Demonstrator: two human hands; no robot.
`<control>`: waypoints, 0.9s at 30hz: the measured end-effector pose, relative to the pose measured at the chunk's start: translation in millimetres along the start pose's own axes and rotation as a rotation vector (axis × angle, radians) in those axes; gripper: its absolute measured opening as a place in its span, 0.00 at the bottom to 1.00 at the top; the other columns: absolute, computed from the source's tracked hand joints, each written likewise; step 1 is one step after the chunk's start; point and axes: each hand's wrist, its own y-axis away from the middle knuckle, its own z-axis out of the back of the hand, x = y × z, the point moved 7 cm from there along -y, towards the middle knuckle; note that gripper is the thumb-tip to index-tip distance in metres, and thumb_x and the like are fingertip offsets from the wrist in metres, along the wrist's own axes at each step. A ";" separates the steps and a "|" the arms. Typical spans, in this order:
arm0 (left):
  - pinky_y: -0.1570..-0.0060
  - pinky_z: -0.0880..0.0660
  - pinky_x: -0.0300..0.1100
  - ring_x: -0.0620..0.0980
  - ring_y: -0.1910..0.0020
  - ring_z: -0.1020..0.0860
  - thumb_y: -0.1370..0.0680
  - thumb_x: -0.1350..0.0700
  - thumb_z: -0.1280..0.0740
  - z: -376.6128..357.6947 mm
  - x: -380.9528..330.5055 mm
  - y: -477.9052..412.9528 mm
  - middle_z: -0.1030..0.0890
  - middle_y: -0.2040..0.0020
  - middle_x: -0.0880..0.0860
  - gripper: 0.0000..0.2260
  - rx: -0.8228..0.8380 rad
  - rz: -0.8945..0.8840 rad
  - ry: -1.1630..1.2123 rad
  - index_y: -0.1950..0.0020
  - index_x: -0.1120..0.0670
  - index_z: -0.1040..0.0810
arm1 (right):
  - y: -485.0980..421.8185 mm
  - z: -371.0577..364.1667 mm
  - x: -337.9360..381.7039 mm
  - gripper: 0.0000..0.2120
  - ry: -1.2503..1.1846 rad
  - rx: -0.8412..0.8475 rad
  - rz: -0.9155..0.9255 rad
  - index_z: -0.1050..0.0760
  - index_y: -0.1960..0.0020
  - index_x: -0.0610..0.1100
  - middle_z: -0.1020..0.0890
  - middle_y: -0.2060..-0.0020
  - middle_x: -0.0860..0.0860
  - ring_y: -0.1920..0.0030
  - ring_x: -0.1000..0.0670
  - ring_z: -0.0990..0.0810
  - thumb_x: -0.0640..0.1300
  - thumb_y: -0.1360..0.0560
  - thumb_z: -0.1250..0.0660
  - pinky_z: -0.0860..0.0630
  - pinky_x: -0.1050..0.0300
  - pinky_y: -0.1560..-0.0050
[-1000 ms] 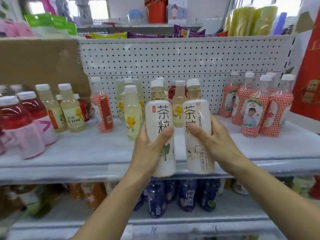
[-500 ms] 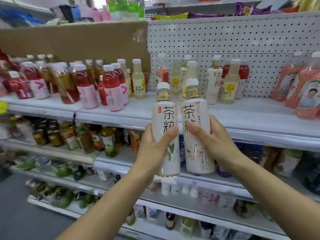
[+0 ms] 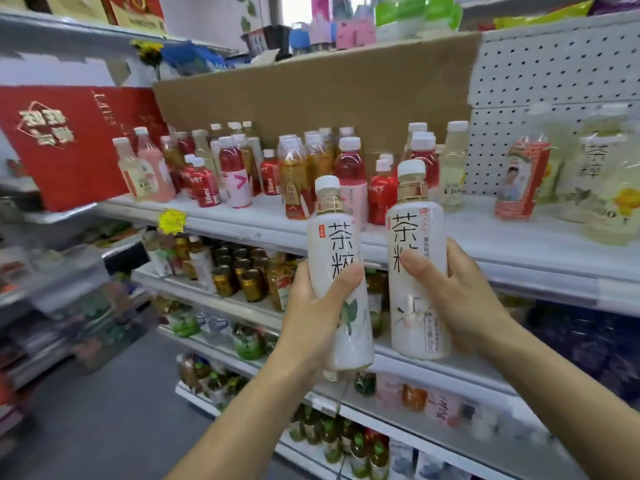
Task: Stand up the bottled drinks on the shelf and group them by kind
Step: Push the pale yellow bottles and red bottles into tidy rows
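I hold two white tea bottles upright in front of the shelf (image 3: pixel 519 244). My left hand (image 3: pixel 311 317) grips the left tea bottle (image 3: pixel 337 251), which has a green leaf print. My right hand (image 3: pixel 460 299) grips the right tea bottle (image 3: pixel 414 237), which has a pale flower print. Both bottles hang in the air below the shelf's front edge. On the shelf behind stand several mixed bottles: red drink bottles (image 3: pixel 349 171), amber tea bottles (image 3: pixel 294 178), pale yellow bottles (image 3: pixel 452 168) and a red-patterned bottle (image 3: pixel 519 181).
A brown cardboard sheet (image 3: pixel 311 95) and white pegboard (image 3: pixel 554 71) back the shelf. A red gift box (image 3: pixel 69 143) stands at the left end. Lower shelves (image 3: pixel 242 299) carry jars and bottles. A yellow price tag (image 3: pixel 171 221) hangs on the shelf edge. Grey floor lies at lower left.
The view has swung further left along the shelf, bringing the red box and more mixed bottles into sight. Both hands keep gripping the two tea bottles, now slightly apart.
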 end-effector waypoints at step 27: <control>0.52 0.18 0.52 0.55 0.49 0.16 0.30 0.44 0.28 348.3 -40.3 -308.2 0.15 0.47 0.52 0.22 -0.044 -0.145 -0.008 0.38 0.48 0.24 | -307.6 -343.2 9.4 0.28 -0.050 0.042 0.161 0.25 0.41 0.53 0.15 0.51 0.54 0.53 0.52 0.15 0.63 0.38 0.29 0.18 0.49 0.56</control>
